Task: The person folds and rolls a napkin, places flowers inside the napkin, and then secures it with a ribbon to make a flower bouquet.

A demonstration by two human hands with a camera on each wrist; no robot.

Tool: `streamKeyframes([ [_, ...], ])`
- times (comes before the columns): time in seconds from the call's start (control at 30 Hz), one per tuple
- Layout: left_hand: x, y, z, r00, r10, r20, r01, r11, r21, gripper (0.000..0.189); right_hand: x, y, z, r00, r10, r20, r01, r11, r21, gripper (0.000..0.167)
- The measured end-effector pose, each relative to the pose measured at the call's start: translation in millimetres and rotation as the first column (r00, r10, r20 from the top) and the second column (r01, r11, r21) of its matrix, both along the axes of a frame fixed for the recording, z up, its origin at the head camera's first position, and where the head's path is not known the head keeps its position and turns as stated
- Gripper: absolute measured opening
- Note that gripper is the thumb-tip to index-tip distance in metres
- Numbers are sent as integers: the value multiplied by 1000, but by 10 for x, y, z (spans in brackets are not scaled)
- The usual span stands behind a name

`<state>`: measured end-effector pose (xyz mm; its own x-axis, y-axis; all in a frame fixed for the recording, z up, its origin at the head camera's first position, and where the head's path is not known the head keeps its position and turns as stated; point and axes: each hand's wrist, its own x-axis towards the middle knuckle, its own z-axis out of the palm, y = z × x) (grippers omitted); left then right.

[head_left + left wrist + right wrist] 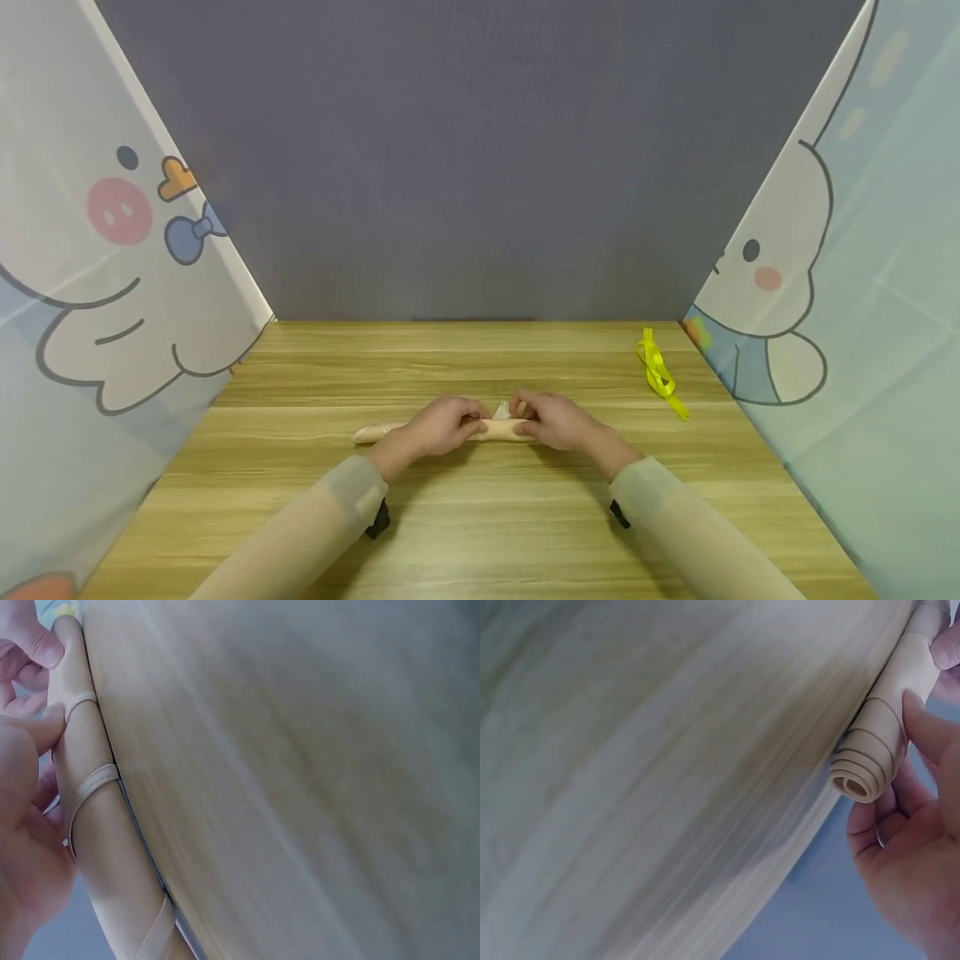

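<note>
A long beige roll of soft sheet material (pixel 498 430) lies crosswise on the table between both hands. The left hand (pixel 442 427) grips it left of the middle, thumb on the near side and fingers behind. Close by, the right hand (pixel 561 422) pinches its right part in the same way. Between the fingertips a pale pointed flap (pixel 503 410) sticks up behind the roll. Slanting stitched edges cross the roll (pixel 112 855) in the left wrist view. Its end (pixel 855 784) shows coiled spiral layers in the right wrist view, with the right thumb (pixel 926 727) pressing along the side.
A bundled bright yellow ribbon (pixel 657 371) lies on the wood-grain table (pixel 480 517) at the back right. A dark grey panel (pixel 480 167) stands behind the table. Cartoon-printed cloth walls (pixel 82 333) flank it on both sides.
</note>
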<state>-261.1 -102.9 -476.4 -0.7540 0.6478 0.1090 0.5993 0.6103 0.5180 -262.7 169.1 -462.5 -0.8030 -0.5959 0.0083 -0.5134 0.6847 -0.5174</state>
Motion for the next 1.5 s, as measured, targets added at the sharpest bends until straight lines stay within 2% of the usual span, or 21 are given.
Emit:
streamKeyframes([
  [0.07, -20, 2, -7, 1000, -7, -22, 7, 1000, -2, 21, 2, 5, -6, 1000, 0, 2, 0, 1000, -16, 11],
  [0.13, -35, 5, -16, 997, -24, -72, 23, 1000, -20, 18, 6, 8, -13, 1000, 0, -11, 0, 1000, -20, 5],
  [0.27, -25, 1, -17, 985, -38, -170, 24, 996, -83, 14, 22, 16, -33, 997, 18, -78, -18, 1000, 0, 7],
  [0.43, 11, 9, 1, 980, -24, -198, -4, 990, -142, 28, 52, 7, -34, 983, 30, -182, -18, 998, 65, 13],
  [0.63, 12, 15, -4, 972, -73, -223, 46, 991, -127, 28, 58, -23, -18, 970, 77, -229, -58, 994, 90, 26],
  [0.87, 23, 10, -12, 974, -76, -211, 47, 989, -138, 30, 81, 6, -34, 970, 105, -221, -81, 990, 112, 26],
  [0.97, 25, 1, -19, 974, -78, -212, 54, 992, -116, 27, 82, 23, -36, 966, 125, -225, -104, 989, 101, 23],
  [1.1, 30, -14, -29, 983, -66, -172, 54, 996, -74, 22, 84, 44, -36, 968, 133, -213, -114, 988, 99, 19],
  [1.3, 39, -12, -28, 994, -31, -103, 24, 997, -71, 26, 114, 54, -33, 991, 77, -111, -66, 993, 97, 22],
  [1.5, 28, 20, -52, 997, -1, -75, -7, 994, -108, 31, 116, 54, -72, 998, 24, -61, -23, 999, 28, 9],
])
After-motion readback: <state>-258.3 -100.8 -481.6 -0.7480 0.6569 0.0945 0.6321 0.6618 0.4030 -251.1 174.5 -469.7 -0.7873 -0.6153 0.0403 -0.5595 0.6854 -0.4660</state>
